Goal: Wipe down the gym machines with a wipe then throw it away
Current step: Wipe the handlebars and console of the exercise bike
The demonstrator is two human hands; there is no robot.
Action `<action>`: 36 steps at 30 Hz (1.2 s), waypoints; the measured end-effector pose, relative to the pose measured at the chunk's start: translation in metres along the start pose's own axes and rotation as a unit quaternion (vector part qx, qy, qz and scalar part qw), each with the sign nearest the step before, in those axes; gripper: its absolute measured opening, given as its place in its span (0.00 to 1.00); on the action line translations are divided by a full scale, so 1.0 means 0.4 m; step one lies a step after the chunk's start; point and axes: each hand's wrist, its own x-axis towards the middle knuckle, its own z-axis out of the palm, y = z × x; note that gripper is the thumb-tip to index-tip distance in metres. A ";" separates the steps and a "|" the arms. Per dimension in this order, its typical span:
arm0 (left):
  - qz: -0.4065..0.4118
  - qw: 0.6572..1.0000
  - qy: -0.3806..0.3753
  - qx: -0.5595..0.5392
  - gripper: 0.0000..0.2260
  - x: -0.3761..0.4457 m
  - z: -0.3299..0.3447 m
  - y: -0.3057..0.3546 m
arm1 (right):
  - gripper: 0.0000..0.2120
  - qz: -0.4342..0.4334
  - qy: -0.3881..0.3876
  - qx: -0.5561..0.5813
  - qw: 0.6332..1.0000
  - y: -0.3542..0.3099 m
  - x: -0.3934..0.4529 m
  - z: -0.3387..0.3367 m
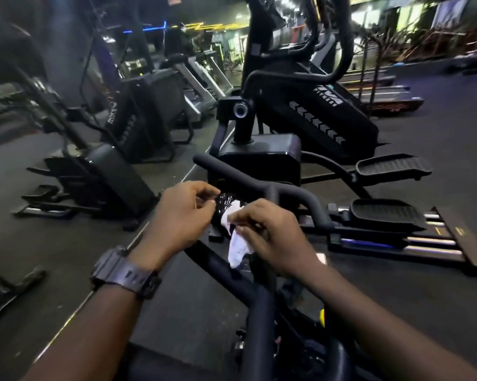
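A white wipe (238, 247) hangs crumpled at the centre of the black exercise bike's handlebar (295, 195). My right hand (270, 237) pinches its upper edge between thumb and fingers. My left hand (181, 215), with a dark watch on the wrist, has its fingers curled at the left side of the small glossy black console (226, 206); its fingertips are partly hidden, and I cannot tell whether they grip the console or the wipe. The lower part of the wipe drapes down over the bike's stem.
A black elliptical (308, 116) with foot pedals (391, 166) stands just ahead and to the right. Another dark machine (113, 171) sits to the left across a strip of grey floor (67, 243). Treadmills (201, 78) line the background.
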 end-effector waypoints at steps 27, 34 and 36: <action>0.140 0.982 0.066 0.108 0.10 -0.052 0.025 0.003 | 0.08 0.160 -0.096 -0.150 0.971 0.030 -0.092 -0.042; 0.236 0.957 0.001 0.170 0.09 -0.251 0.125 0.010 | 0.12 0.078 -0.194 -0.085 0.974 -0.072 -0.246 -0.059; 0.254 0.955 -0.024 0.149 0.11 -0.304 0.157 0.017 | 0.09 0.080 -0.180 -0.114 0.974 -0.043 -0.193 -0.050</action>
